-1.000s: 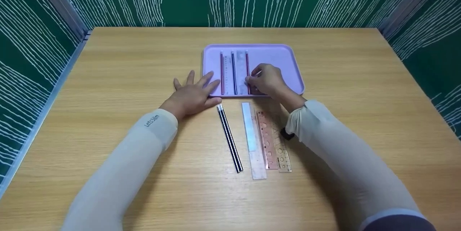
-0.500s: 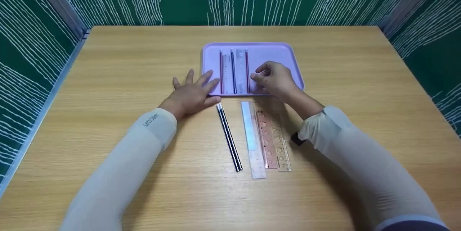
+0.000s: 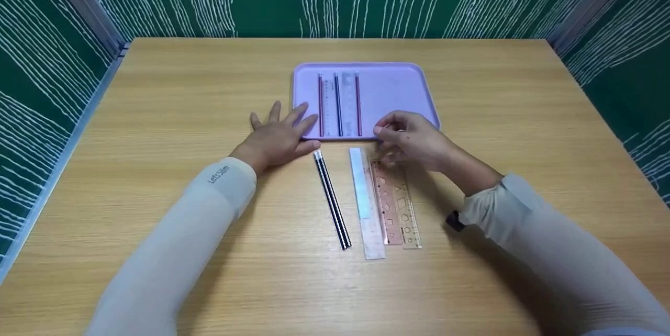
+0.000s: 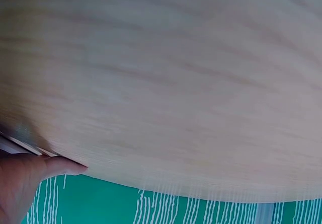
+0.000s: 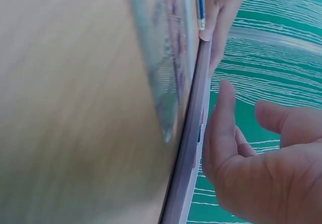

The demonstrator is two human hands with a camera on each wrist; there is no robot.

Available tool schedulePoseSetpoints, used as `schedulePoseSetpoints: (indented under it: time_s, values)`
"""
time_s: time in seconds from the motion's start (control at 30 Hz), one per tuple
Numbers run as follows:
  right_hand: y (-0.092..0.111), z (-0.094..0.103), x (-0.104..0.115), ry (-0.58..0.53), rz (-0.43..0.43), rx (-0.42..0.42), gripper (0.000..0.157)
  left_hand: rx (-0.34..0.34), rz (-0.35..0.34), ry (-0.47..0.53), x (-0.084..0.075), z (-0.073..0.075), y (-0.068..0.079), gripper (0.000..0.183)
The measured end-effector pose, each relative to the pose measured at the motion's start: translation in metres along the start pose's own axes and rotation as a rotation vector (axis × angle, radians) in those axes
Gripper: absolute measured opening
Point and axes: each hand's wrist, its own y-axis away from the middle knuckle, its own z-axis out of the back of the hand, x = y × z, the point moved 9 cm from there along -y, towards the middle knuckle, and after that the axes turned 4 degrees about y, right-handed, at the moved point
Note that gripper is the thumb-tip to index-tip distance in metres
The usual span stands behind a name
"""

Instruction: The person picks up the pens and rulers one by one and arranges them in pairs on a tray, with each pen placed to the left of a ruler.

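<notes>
My left hand [image 3: 275, 140] lies with fingers spread over the near left corner of a purple tray [image 3: 398, 90], its thumb by the eraser ends of two dark striped pencils [image 3: 332, 200]. My right hand [image 3: 419, 140] hovers over the tray's near right edge. Its fingers are loosely bent around nothing, and the right wrist view shows a gap between thumb and fingertips. In the tray lie a red pencil [image 3: 321, 105], a clear ruler [image 3: 328, 108], a dark blue pencil [image 3: 338, 105], a wider clear ruler [image 3: 348, 108] and another red pencil [image 3: 358, 105], side by side.
Nearer on the wooden table [image 3: 209, 85] lie a whitish ruler [image 3: 373, 239], a pink stencil ruler [image 3: 390, 210] and a clear yellowish stencil ruler [image 3: 411, 221], partly overlapping. Their far ends sit just below my right hand. A green, white-streaked wall [image 3: 267, 6] surrounds the table.
My right hand has drawn back from the right red pencil in the tray, toward me and to the right, over the near edge. My left hand has stayed in place.
</notes>
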Motion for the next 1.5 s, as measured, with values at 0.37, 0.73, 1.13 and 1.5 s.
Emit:
schedulePoseSetpoints:
  time_s: [0.37,0.73,1.13,1.5]
  values:
    - [0.021,0.006,-0.012,0.06,0.011,0.027,0.045,-0.012,-0.024,-0.021,-0.005,0.003,-0.001,0.078]
    - [0.036,0.016,-0.026,0.049,0.048,0.037,0.064,-0.01,-0.029,-0.009,-0.006,0.002,-0.001,0.077]
    - [0.05,0.017,-0.037,0.064,0.023,0.063,0.075,-0.018,-0.02,0.019,-0.001,0.002,-0.001,0.078]
    - [0.06,0.017,-0.028,0.407,0.173,0.028,0.087,-0.019,-0.014,0.01,-0.001,0.002,0.001,0.077]
